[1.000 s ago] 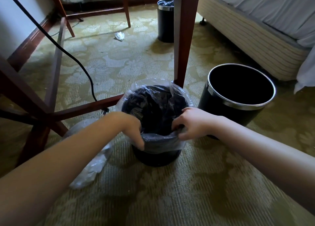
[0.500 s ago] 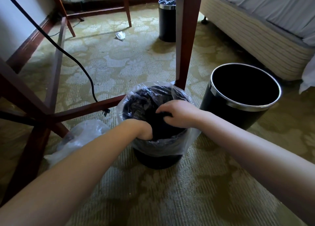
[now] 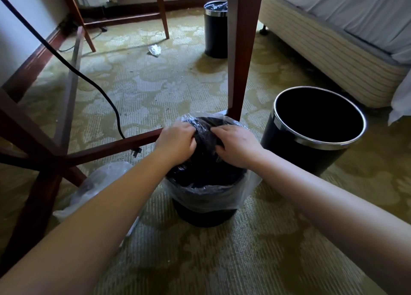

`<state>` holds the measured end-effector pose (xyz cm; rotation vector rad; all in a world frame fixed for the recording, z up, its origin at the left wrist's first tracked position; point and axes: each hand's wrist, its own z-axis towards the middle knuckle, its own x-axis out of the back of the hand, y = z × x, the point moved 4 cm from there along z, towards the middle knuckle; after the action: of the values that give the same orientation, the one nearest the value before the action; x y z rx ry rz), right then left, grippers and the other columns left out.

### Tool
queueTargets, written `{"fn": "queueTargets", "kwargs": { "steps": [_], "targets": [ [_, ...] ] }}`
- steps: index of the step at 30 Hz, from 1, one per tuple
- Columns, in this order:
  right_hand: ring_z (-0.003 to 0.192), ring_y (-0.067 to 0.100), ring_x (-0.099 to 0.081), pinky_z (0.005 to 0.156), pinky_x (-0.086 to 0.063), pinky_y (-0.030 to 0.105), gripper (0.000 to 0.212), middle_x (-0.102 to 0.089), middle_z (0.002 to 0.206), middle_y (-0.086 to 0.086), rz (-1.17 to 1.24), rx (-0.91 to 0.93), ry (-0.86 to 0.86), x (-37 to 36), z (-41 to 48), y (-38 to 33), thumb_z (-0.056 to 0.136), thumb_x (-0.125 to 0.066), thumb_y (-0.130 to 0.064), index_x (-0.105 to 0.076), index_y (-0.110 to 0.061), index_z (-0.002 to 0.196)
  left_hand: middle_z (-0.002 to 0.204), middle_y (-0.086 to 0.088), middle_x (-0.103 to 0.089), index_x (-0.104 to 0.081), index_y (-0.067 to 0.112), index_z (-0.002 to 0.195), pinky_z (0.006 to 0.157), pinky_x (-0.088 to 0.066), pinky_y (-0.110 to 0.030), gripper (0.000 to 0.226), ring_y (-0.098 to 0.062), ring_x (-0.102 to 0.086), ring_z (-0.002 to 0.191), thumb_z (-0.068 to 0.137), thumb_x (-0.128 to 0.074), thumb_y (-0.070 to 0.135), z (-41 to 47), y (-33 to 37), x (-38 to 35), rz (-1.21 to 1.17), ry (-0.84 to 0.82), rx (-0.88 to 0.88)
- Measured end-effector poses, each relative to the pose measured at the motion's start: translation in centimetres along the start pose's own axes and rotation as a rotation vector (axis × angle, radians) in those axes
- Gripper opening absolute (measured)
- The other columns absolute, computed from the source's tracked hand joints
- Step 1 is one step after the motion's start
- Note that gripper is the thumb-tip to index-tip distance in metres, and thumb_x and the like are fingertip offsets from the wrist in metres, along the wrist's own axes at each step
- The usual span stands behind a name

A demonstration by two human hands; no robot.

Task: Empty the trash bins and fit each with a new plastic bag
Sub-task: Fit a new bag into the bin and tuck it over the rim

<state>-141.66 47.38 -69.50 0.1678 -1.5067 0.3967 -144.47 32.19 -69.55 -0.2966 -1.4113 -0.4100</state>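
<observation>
Within the last sec both hands have gone from the near rim to the far side; left hand and right hand now sit close together over the mouth of the bin, fingers curled and clamped on bunched film of the clear bag; the near edge is already folded down over the rim, so prob. the far edge is next, i.e. this liner is nearly fitted; whether they grip film only or sth dark beneath, I can't tell.

The bin stands on the carpet, just in front of a table leg; the bag is thin, glossy, crinkly, a slack skirt round the black cylinder; the second bin at right has a smooth black wall and a polished metal rim, no liner yet; the third bin, far back, looks lined; the carpet is ribbed, olive w/ a pale floral pattern; a loose bag lies crumpled at left.
</observation>
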Motion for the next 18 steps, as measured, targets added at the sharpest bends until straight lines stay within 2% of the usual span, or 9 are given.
{"fn": "queueTargets", "kwargs": {
  "steps": [1,2,4,5,6,8,12,15,18],
  "targets": [
    [0.141,0.023,-0.032,0.114,-0.026,0.036,0.064,-0.038,0.152,0.008,-0.008,-0.007,-0.034,-0.6,0.1,0.4,0.090,-0.053,-0.033,-0.035,-0.011,0.147,0.142,-0.006,-0.046,-0.049,0.010,0.135,0.102,-0.038,-0.040,0.043,-0.023,-0.036,0.134,0.095,-0.044,0.025,0.4,-0.1,-0.5,0.047,-0.024,0.005],
    [0.148,0.021,-0.017,0.119,-0.016,0.036,0.077,-0.022,0.160,0.007,-0.027,-0.009,-0.070,-1.1,0.2,0.6,0.090,-0.054,-0.036,-0.019,-0.010,0.153,0.157,-0.006,-0.024,-0.030,0.009,0.148,0.112,-0.028,-0.042,0.055,-0.021,-0.019,0.144,0.097,-0.042,0.026,0.6,-0.2,-1.0,0.097,-0.078,0.023],
    [0.150,0.018,0.000,0.121,-0.009,0.040,0.089,-0.003,0.163,0.006,-0.057,-0.026,-0.112,-1.9,0.4,1.2,0.090,-0.053,-0.041,-0.001,-0.011,0.155,0.161,-0.005,0.006,0.000,0.007,0.152,0.118,-0.014,-0.044,0.072,-0.020,0.003,0.148,0.099,-0.040,0.032,0.8,-0.7,-2.2,0.135,-0.202,0.087],
    [0.150,0.017,0.003,0.121,-0.009,0.041,0.091,0.000,0.163,0.005,-0.064,-0.035,-0.119,-2.2,0.6,1.5,0.090,-0.053,-0.042,0.002,-0.011,0.155,0.160,-0.006,0.012,0.007,0.007,0.151,0.118,-0.012,-0.044,0.077,-0.021,0.006,0.148,0.098,-0.041,0.035,0.9,-1.0,-2.6,0.132,-0.243,0.117],
    [0.150,0.017,0.003,0.120,-0.010,0.040,0.090,0.000,0.163,0.005,-0.069,-0.034,-0.116,-2.4,0.8,1.6,0.090,-0.052,-0.042,0.003,-0.011,0.155,0.160,-0.007,0.012,0.009,0.007,0.151,0.118,-0.013,-0.043,0.081,-0.022,0.004,0.148,0.097,-0.043,0.038,1.1,-1.3,-3.0,0.127,-0.263,0.133],
    [0.150,0.018,0.000,0.119,-0.015,0.037,0.089,-0.002,0.163,0.006,-0.054,-0.031,-0.092,-2.4,1.3,1.5,0.090,-0.052,-0.039,0.002,-0.010,0.155,0.160,-0.010,-0.005,0.002,0.007,0.151,0.115,-0.022,-0.042,0.083,-0.026,-0.012,0.146,0.094,-0.048,0.039,1.6,-1.6,-3.1,0.086,-0.248,0.156],
    [0.142,0.028,-0.024,0.108,-0.036,0.043,0.088,-0.023,0.156,0.009,0.048,-0.142,-0.077,-2.4,2.7,1.8,0.086,-0.059,-0.036,-0.008,-0.009,0.153,0.132,-0.010,-0.045,-0.028,0.011,0.140,0.087,-0.044,-0.041,0.061,-0.030,-0.048,0.115,0.091,-0.052,0.038,3.1,-2.2,-2.6,-0.036,-0.215,0.227],
    [0.125,0.035,-0.046,0.091,-0.045,0.042,0.077,-0.038,0.142,0.012,0.105,-0.251,-0.093,-2.4,3.2,2.8,0.088,-0.058,-0.035,-0.020,-0.011,0.150,0.103,-0.009,-0.054,-0.039,0.008,0.123,0.064,-0.042,-0.036,0.046,-0.026,-0.051,0.084,0.093,-0.049,0.041,3.1,-3.1,-2.4,-0.024,-0.232,0.309],
    [0.120,0.033,-0.052,0.087,-0.046,0.040,0.068,-0.047,0.138,0.011,0.239,-0.331,-0.080,-2.7,3.0,3.9,0.088,-0.058,-0.032,-0.028,-0.014,0.146,0.091,-0.009,-0.053,-0.042,0.007,0.114,0.058,-0.039,-0.034,0.040,-0.026,-0.050,0.075,0.094,-0.047,0.042,2.5,-4.0,-2.4,0.033,-0.225,0.375]
  ]
}}
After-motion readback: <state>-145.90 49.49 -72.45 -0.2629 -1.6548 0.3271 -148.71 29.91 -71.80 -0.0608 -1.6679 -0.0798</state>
